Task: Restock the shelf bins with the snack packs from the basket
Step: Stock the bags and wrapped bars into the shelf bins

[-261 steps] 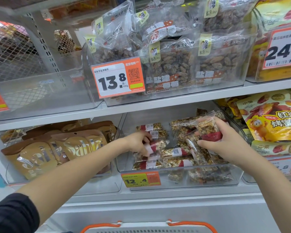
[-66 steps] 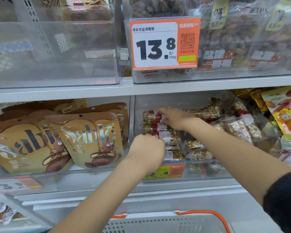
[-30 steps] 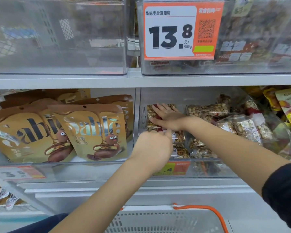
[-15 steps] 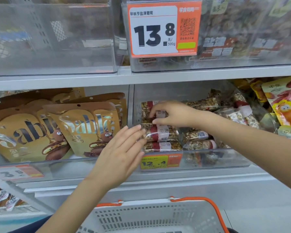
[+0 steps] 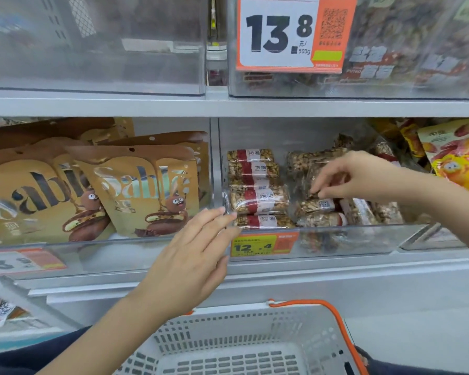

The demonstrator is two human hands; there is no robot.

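Progress: a neat stack of snack packs [image 5: 256, 185] is being shown already in place in the clear bin [image 5: 320, 239], just beyond the left fingertips; the tidying of the looser packs is judged as being under way.
Remaining: the jumbled packs [image 5: 320, 207] under the right hand are being left to straighten. The basket [image 5: 244, 345], below both hands, is being seen with its visible floor bare, so little restocking is judged to be left.
Left hand: the left hand [image 5: 190, 258] is being held flat with fingers straight and together, tips at the bin's front left corner, nothing being gripped.
Right hand: the right hand [image 5: 349, 175] is being lowered over the loose packs, fingers curled downward, tips at one pack; whether it is being pinched cannot be told.
Pack appearance: clear wrappers are being seen over brown nutty bars, each banded in red with a white label.
Neighbours: gold cookie pouches [image 5: 136, 190] are being displayed beside the left hand.
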